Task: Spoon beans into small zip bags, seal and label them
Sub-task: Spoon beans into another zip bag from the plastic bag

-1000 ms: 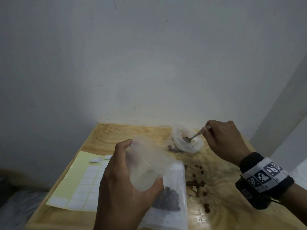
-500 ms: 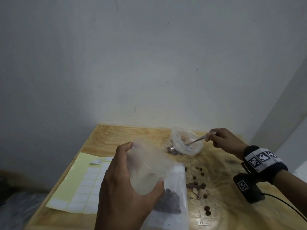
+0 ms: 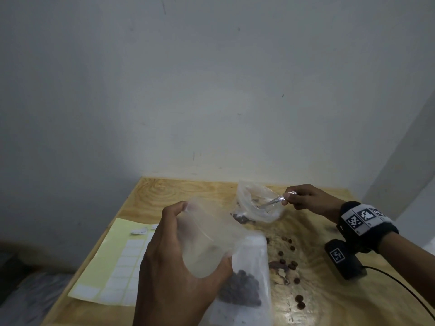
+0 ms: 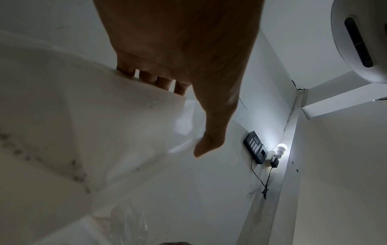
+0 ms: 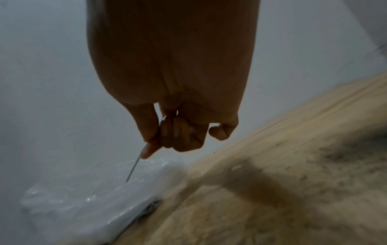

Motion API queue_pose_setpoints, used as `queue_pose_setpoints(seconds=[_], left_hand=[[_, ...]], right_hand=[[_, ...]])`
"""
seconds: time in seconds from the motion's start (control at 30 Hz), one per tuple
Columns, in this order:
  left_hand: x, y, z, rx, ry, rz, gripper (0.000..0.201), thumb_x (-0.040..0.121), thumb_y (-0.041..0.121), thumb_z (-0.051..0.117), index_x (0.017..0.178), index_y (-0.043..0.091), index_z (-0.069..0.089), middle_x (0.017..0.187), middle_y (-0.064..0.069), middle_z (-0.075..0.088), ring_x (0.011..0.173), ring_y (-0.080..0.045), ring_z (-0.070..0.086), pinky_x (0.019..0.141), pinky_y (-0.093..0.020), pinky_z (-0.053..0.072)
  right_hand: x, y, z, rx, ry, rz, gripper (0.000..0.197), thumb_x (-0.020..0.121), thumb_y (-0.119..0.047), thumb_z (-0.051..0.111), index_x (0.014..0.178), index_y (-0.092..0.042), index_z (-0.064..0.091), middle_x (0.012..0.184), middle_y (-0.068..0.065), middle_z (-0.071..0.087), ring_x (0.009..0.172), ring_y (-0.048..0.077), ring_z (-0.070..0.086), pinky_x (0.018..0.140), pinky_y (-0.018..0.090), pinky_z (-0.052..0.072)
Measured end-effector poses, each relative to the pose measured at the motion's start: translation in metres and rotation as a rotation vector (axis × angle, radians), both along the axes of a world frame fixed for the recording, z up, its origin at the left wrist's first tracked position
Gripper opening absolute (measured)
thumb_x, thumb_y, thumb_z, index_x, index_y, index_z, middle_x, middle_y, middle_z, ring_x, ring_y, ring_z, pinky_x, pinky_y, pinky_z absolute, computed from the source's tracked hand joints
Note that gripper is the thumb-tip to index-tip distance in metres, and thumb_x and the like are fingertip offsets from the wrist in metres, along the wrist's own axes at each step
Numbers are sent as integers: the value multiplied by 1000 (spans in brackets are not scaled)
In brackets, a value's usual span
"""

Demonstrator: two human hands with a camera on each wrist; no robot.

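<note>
My left hand (image 3: 179, 262) holds a small clear zip bag (image 3: 207, 241) above the table, thumb and fingers keeping its mouth spread; in the left wrist view my left hand (image 4: 178, 79) presses on that bag (image 4: 87, 126). My right hand (image 3: 303, 198) pinches the handle of a metal spoon (image 3: 273, 201), whose bowl dips into a crumpled clear bean bag (image 3: 256, 203) at the back of the table. The right wrist view shows the right hand (image 5: 167, 132), the spoon (image 5: 132, 169) and the bean bag (image 5: 87, 199). A filled bag of dark beans (image 3: 242, 290) lies flat under my left hand.
A yellow-backed sheet of white labels (image 3: 117, 262) lies at the front left of the wooden table (image 3: 169, 191). Several loose beans (image 3: 292, 264) are scattered right of the filled bag. A wall stands right behind the table.
My right hand has drawn back to the right and turned, laying the spoon flatter in the bean bag. The left hand has kept the small bag almost still.
</note>
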State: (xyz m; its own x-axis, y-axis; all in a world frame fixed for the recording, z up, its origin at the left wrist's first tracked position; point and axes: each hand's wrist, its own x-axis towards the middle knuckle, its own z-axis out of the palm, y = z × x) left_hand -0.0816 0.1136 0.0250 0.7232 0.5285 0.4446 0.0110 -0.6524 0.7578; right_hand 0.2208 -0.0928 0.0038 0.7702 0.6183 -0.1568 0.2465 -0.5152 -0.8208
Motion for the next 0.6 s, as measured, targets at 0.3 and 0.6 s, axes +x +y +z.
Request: queue_pose_setpoints(seconds=[0.3, 0.6], left_hand=[[0, 2, 3, -9, -13, 17, 91, 36, 65, 74, 118, 50, 37, 101, 34, 55, 87, -5, 57, 67, -7, 42], [3, -2, 4, 1, -4, 6, 92, 37, 63, 75, 119, 51, 36, 105, 33, 55, 90, -9, 59, 68, -12, 43]], right_hand=[[-1, 13, -14, 73, 234, -115, 32, 105, -12, 47, 82, 1, 65, 62, -3, 30, 55, 12, 27, 52, 23, 22], [-6, 6, -18, 176, 170, -355, 33, 107, -15, 44, 96, 5, 68, 63, -1, 36, 56, 12, 30, 52, 23, 23]])
